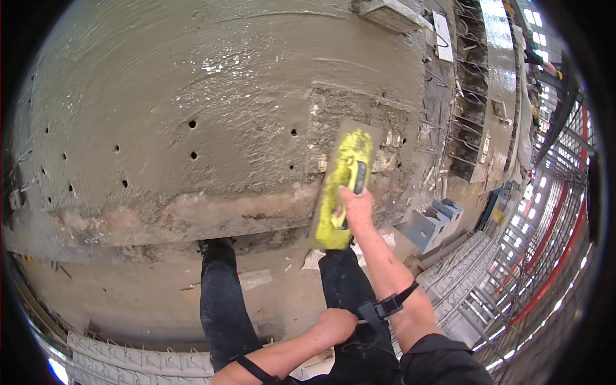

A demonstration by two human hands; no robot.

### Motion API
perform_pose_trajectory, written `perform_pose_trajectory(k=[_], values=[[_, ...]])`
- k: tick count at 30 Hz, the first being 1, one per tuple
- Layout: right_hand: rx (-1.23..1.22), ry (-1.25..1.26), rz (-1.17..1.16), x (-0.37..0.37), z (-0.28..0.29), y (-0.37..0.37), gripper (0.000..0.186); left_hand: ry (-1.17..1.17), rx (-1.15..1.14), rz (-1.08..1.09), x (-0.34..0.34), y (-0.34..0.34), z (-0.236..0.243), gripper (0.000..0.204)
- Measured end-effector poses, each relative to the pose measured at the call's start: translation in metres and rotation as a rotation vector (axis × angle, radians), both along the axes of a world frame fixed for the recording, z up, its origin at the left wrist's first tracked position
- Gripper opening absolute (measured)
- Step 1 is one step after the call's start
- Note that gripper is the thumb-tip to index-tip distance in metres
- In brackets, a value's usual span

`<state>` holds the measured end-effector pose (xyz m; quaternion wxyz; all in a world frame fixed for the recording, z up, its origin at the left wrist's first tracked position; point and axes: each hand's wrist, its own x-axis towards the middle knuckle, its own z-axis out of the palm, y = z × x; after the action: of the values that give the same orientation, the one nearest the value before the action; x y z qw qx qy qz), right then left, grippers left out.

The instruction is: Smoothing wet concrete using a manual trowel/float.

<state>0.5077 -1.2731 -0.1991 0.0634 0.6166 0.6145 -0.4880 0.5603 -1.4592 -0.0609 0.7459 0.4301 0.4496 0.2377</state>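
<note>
Yellow trowel [343, 186] gripped in outstretched right hand [355, 205] against wet concrete [192, 83]; left hand [333, 326] fisted, empty.

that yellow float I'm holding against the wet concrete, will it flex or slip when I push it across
The yellow float looks like a flat rigid slab, so it probably stays stiff rather than bending. The concrete surface shines wet, so the float likely glides, perhaps dragging at the rough patch near it. The right hand grips its handle alone, so it seems light.
</note>
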Motion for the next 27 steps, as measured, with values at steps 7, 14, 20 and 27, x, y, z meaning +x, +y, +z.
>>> perform_pose_trajectory(k=[7,14,20,27], values=[[-0.018,0.139,-0.099,-0.037,0.003,0.021,0.018,0.029,-0.002,-0.029,0.003,0.007,-0.003,0.024],[-0.007,0.047,-0.035,-0.048,0.003,0.030,0.018,0.034,0.014,-0.022,0.005,0.012,-0.008,0.021],[0.087,-0.095,0.304,-0.070,0.010,0.019,0.021,0.037,0.025,-0.076,0.011,0.006,-0.012,0.021],[0.071,-0.112,0.072,-0.052,0.015,0.020,0.028,0.010,0.035,-0.017,-0.004,0.009,-0.006,0.021]])
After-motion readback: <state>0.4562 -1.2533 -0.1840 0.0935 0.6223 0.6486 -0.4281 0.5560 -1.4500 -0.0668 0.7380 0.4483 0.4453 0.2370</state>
